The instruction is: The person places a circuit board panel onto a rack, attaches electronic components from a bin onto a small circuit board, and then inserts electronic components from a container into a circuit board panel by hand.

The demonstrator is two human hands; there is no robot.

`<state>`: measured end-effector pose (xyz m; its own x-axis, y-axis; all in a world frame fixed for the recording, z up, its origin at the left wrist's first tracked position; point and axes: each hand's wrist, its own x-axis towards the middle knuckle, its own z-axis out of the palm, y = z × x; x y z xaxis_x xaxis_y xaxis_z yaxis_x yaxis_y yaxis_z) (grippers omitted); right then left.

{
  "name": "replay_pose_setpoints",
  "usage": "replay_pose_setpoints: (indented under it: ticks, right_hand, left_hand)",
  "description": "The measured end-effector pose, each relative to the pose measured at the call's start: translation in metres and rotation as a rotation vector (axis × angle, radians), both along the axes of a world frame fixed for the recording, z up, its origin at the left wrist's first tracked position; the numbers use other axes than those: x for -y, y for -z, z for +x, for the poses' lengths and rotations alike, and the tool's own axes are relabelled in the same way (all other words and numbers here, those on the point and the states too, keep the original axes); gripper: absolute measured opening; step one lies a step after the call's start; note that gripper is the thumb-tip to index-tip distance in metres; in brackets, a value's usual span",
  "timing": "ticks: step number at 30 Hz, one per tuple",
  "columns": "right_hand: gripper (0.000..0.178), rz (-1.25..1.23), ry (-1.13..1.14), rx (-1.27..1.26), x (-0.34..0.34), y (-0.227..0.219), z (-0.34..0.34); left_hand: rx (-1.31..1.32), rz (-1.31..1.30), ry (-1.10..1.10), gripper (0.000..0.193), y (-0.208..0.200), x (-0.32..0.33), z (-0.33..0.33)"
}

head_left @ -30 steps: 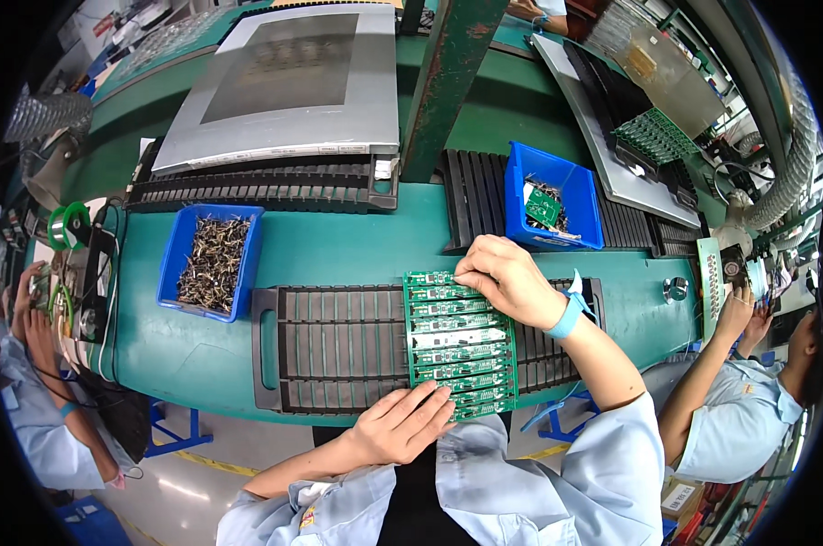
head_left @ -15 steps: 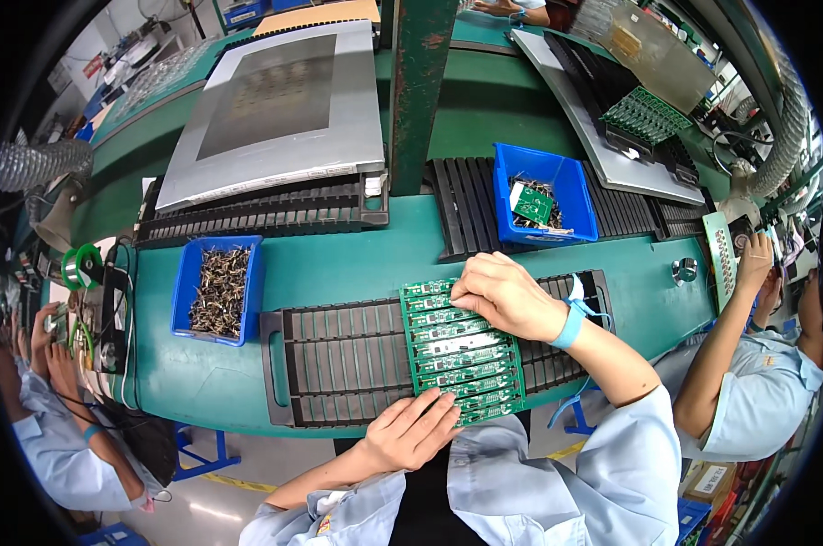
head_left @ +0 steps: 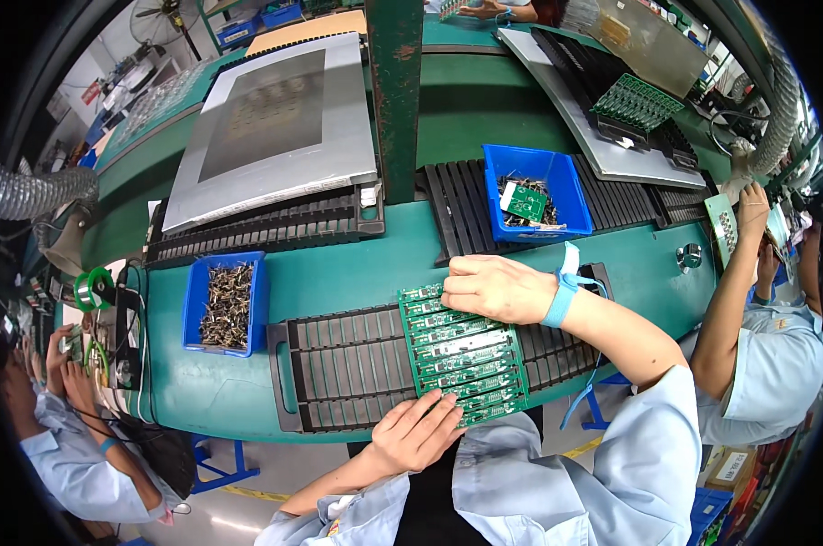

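Note:
A green panel of several joined circuit boards [head_left: 461, 350] lies across a black slotted tray [head_left: 348, 364] in front of me. My left hand [head_left: 416, 432] rests on the panel's near left corner, its fingers stretched out flat on the edge and the thumb hidden. My right hand [head_left: 498, 289] is over the far end of the panel, fingers curled in a pinch against the board. Whatever is between those fingertips is hidden. Around the right wrist is a blue strap [head_left: 564, 296] with a trailing cord.
Left of the tray stands a blue bin [head_left: 227, 305] full of small leaded parts. A second blue bin [head_left: 539, 196], holding parts and a green board, stands beyond the panel. A metal post [head_left: 395, 100] rises behind. Co-workers sit on both sides; a solder spool [head_left: 93, 289] is at left.
My right hand has turned flatter and its fingers have curled further over the far end of the panel. My left hand stays on the near corner. The whole view has shifted slightly.

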<state>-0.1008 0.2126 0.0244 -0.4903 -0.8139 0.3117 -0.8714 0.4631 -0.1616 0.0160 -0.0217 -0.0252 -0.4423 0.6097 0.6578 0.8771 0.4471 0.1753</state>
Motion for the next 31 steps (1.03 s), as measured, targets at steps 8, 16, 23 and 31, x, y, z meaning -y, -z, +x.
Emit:
replay_pose_setpoints:
  ticks: [8,16,23,31]
  right_hand:
    - [0.008,-0.426,0.277,0.133,-0.01,-0.021,0.027]
    - [0.007,-0.121,0.809,0.538,-0.03,-0.026,0.093]
    - [0.008,-0.546,0.721,0.973,-0.031,0.001,0.093]
    - [0.008,-0.859,0.588,1.306,-0.03,0.018,0.094]
  left_hand:
    - [0.031,0.015,0.008,0.025,0.0,-0.001,0.0]
    - [0.055,0.031,-0.01,0.023,-0.002,-0.001,0.003]
    - [0.076,0.044,-0.011,0.022,-0.002,-0.004,0.002]
    - [0.089,0.058,0.019,0.025,-0.007,-0.001,0.005]
